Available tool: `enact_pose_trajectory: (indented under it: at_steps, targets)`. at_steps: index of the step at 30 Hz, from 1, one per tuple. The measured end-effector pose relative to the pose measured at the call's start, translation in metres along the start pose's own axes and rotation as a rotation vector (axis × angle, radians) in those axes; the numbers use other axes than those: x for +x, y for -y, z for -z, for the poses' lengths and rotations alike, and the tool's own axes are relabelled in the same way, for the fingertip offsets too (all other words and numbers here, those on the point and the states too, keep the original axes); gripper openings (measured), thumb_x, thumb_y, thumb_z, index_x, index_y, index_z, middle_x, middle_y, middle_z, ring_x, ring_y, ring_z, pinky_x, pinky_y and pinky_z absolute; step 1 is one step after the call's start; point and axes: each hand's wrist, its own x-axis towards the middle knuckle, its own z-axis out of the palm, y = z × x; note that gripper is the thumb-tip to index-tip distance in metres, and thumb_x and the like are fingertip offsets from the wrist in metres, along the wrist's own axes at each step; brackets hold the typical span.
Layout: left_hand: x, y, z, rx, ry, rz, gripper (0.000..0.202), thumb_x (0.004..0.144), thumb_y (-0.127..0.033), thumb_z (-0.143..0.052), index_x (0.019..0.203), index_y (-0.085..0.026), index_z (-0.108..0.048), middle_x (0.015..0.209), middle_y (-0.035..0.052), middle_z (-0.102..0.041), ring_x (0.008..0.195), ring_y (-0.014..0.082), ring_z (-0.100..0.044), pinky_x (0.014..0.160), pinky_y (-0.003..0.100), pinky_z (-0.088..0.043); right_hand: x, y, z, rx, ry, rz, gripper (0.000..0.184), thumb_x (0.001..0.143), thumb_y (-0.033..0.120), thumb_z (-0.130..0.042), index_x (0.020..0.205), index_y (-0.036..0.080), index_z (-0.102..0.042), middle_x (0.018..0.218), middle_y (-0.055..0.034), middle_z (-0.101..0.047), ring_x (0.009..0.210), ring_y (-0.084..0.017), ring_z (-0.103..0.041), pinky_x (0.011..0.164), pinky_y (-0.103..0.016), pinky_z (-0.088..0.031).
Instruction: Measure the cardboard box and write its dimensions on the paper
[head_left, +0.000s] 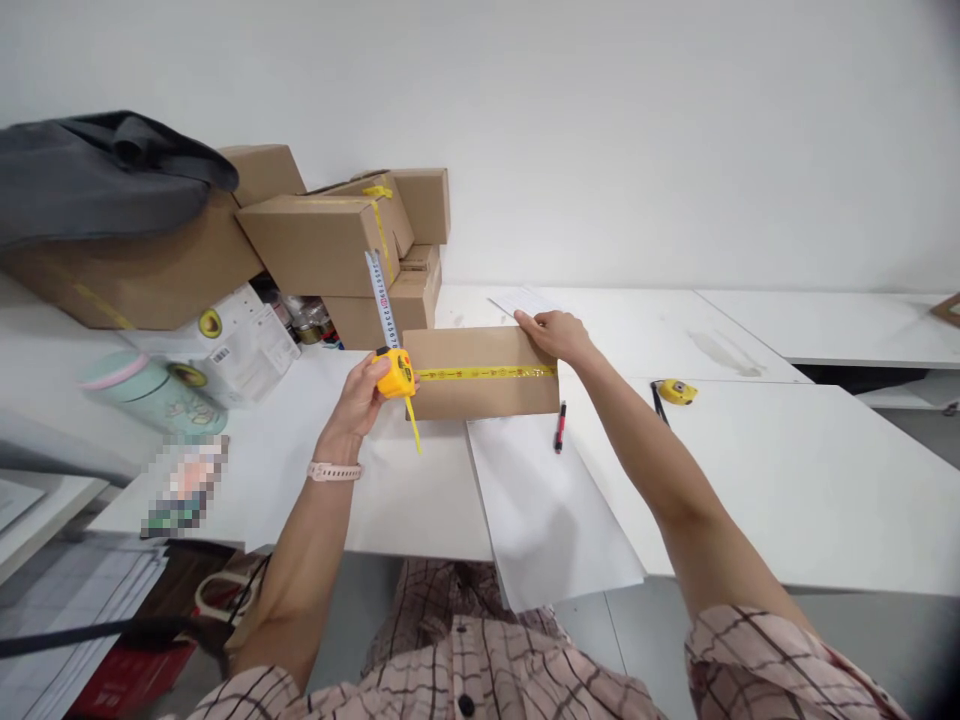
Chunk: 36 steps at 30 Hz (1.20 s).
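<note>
My left hand (364,393) is closed around a yellow tape measure (395,373). Its white blade (384,305) sticks out away from me, and a yellow strap hangs below the case. Just right of it is a cardboard box (480,400), sealed along its middle with yellow printed tape (487,373). My right hand (555,335) grips the box's far right corner, thumb on top and fingers over the right edge. Close to the box's near right corner, a red and black pen (560,428) lies on white paper sheets (540,510).
Cardboard boxes (307,240) are stacked at the back left, with a dark grey bag (97,185) on top. A mint green bottle (157,393) lies beside a white carton (247,345). A second yellow tape measure (676,392) rests on the white table (787,470) to the right.
</note>
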Motion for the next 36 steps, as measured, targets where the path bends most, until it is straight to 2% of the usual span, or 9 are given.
enact_pose_trajectory:
  at_steps: [3, 5, 9, 13, 16, 21, 26, 30, 36]
  targets:
    - [0.005, 0.001, -0.01, 0.005, -0.044, 0.022, 0.05, 0.068, -0.047, -0.084, 0.098, -0.014, -0.063, 0.094, 0.0084, -0.071, 0.077, 0.0233, -0.074, 0.07, 0.038, -0.064, -0.003, 0.002, -0.009, -0.073, -0.069, 0.027, 0.065, 0.098, 0.069, -0.034, 0.078, 0.019, -0.072, 0.093, -0.0143, -0.075, 0.092, -0.028, -0.067, 0.075, -0.033, -0.042]
    - [0.001, -0.002, -0.019, 0.02, -0.066, -0.026, 0.051, 0.067, -0.046, -0.084, 0.101, -0.015, -0.063, 0.097, 0.0081, -0.071, 0.078, 0.0226, -0.073, 0.07, 0.037, -0.063, -0.003, 0.008, -0.017, -0.105, -0.138, 0.116, 0.059, 0.103, 0.057, -0.032, 0.081, 0.019, -0.072, 0.097, -0.0151, -0.075, 0.098, -0.028, -0.066, 0.078, -0.033, -0.042]
    - [-0.036, 0.002, -0.049, 0.052, 0.084, -0.035, 0.054, 0.069, -0.041, -0.084, 0.111, -0.018, -0.061, 0.102, 0.0079, -0.071, 0.079, 0.0216, -0.072, 0.068, 0.034, -0.061, 0.002, 0.023, -0.029, -0.129, -0.178, 0.216, 0.052, 0.106, 0.038, -0.028, 0.09, 0.016, -0.072, 0.101, -0.0158, -0.075, 0.101, -0.028, -0.066, 0.091, -0.035, -0.039]
    - [-0.08, 0.044, -0.084, 0.005, 0.268, 0.168, 0.053, 0.07, -0.042, -0.085, 0.111, -0.019, -0.062, 0.102, 0.0067, -0.068, 0.081, 0.0215, -0.072, 0.07, 0.034, -0.058, 0.007, 0.027, -0.032, -0.026, -0.148, 0.176, 0.066, 0.108, 0.044, -0.015, 0.094, 0.017, -0.074, 0.1, -0.0139, -0.076, 0.101, -0.027, -0.067, 0.101, -0.04, -0.036]
    - [-0.094, 0.075, -0.099, -0.027, 0.281, 0.252, 0.055, 0.07, -0.044, -0.086, 0.112, -0.018, -0.062, 0.1, 0.0055, -0.065, 0.084, 0.0203, -0.07, 0.072, 0.032, -0.056, 0.011, 0.026, -0.029, 0.035, -0.115, 0.135, 0.076, 0.106, 0.053, -0.01, 0.094, 0.017, -0.076, 0.104, -0.0149, -0.075, 0.107, -0.029, -0.067, 0.104, -0.041, -0.035]
    - [-0.089, 0.09, -0.105, -0.001, 0.28, 0.257, 0.055, 0.07, -0.047, -0.086, 0.11, -0.018, -0.062, 0.099, 0.0049, -0.062, 0.085, 0.0191, -0.067, 0.073, 0.032, -0.055, 0.013, 0.031, -0.024, 0.022, -0.072, 0.098, 0.076, 0.103, 0.063, -0.016, 0.081, 0.016, -0.072, 0.099, -0.0181, -0.075, 0.109, -0.033, -0.065, 0.103, -0.043, -0.037]
    - [-0.084, 0.095, -0.104, 0.02, 0.287, 0.246, 0.054, 0.073, -0.049, -0.084, 0.112, -0.018, -0.062, 0.099, 0.0047, -0.062, 0.086, 0.0188, -0.067, 0.074, 0.032, -0.055, 0.012, 0.036, -0.025, 0.0, -0.063, 0.127, 0.067, 0.1, 0.067, -0.028, 0.066, 0.02, -0.063, 0.082, -0.0114, -0.073, 0.092, -0.028, -0.067, 0.102, -0.044, -0.037]
    - [-0.083, 0.103, -0.103, 0.055, 0.295, 0.221, 0.056, 0.073, -0.049, -0.084, 0.114, -0.018, -0.062, 0.1, 0.0056, -0.062, 0.088, 0.0194, -0.066, 0.077, 0.033, -0.054, 0.015, 0.035, -0.027, -0.029, -0.086, 0.137, 0.06, 0.097, 0.066, -0.038, 0.064, 0.02, -0.06, 0.08, -0.0093, -0.072, 0.088, -0.027, -0.065, 0.098, -0.043, -0.037]
    - [-0.08, 0.11, -0.104, 0.077, 0.298, 0.203, 0.06, 0.072, -0.05, -0.085, 0.117, -0.019, -0.061, 0.1, 0.0051, -0.062, 0.087, 0.0188, -0.066, 0.075, 0.031, -0.053, 0.019, 0.034, -0.028, -0.05, -0.095, 0.146, 0.062, 0.096, 0.069, -0.038, 0.065, 0.021, -0.062, 0.075, -0.0086, -0.069, 0.084, -0.025, -0.063, 0.094, -0.041, -0.038]
